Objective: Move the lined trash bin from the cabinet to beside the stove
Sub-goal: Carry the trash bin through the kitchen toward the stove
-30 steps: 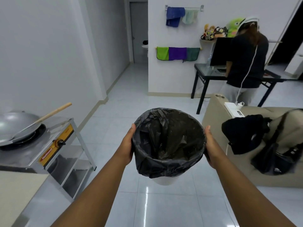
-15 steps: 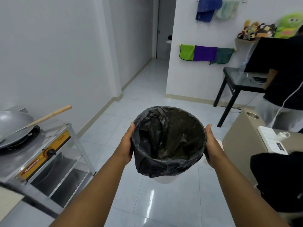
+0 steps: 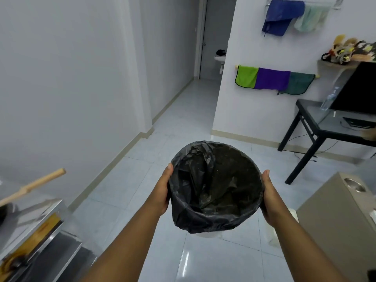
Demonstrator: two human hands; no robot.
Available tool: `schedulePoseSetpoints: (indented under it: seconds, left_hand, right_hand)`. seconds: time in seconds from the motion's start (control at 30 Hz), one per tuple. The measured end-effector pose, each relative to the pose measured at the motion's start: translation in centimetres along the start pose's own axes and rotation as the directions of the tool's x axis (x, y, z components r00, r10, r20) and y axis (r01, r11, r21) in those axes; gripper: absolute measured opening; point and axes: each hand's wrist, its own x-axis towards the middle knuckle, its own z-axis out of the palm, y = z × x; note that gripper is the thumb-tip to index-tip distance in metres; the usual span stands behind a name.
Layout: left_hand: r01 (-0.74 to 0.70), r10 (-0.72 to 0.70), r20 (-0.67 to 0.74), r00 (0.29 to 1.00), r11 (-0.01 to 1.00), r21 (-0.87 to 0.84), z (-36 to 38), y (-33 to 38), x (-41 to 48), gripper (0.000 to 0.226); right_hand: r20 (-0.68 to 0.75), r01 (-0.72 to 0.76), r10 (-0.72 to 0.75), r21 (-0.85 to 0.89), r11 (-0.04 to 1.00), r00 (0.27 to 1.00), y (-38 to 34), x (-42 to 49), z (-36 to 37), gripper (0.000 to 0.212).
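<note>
The trash bin [image 3: 216,187] is hanging in mid-air in front of me, clear of the floor, and I am carrying it between both palms. My left hand [image 3: 162,193] is pressing flat against the left side just under the rim, and my right hand [image 3: 269,197] is doing the same on the right; both are clasping the bin, fingers wrapping out of sight behind it. The black liner [image 3: 205,218] is draping over the rim, so I am gripping slick, loose plastic rather than the white shell showing below. I am judging it light and apparently empty, stiff enough to take a squeeze, yet liable to slide inside the bag unless I am pinching the rim through it. To my left the stove [image 3: 38,226] is standing close by, a wooden handle [image 3: 32,187] jutting over it. Beyond, bare tiled floor [image 3: 142,180] is opening beside the stove, then the wall and the black table [image 3: 329,129].
</note>
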Motion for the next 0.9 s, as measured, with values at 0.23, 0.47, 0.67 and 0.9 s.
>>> schedulePoseSetpoints:
  seconds: [0.23,0.47,0.67,0.9]
  left_hand:
    - [0.003,-0.004,-0.019,1.0,0.999,-0.034,-1.9,2.0,8.7,0.086]
    - [-0.05,0.046,-0.135,0.99,0.998,-0.027,-3.8,3.9,19.2,0.088]
    - [-0.112,0.105,-0.321,0.941,0.994,-0.003,-5.6,6.9,24.9,0.064]
    - [-0.186,0.137,-0.548,0.825,0.982,-0.035,-10.5,8.2,27.3,0.064]
  right_hand:
    - [0.044,0.013,-0.014,0.032,0.999,0.999,-2.8,8.7,2.3,0.079]
    - [0.19,0.026,-0.03,0.023,0.999,0.981,-6.6,22.8,5.0,0.079]
    - [0.342,0.033,-0.013,-0.055,0.998,0.94,-11.3,33.8,9.1,0.072]
    - [0.529,0.059,0.037,-0.163,0.985,0.848,-14.3,42.8,18.5,0.071]
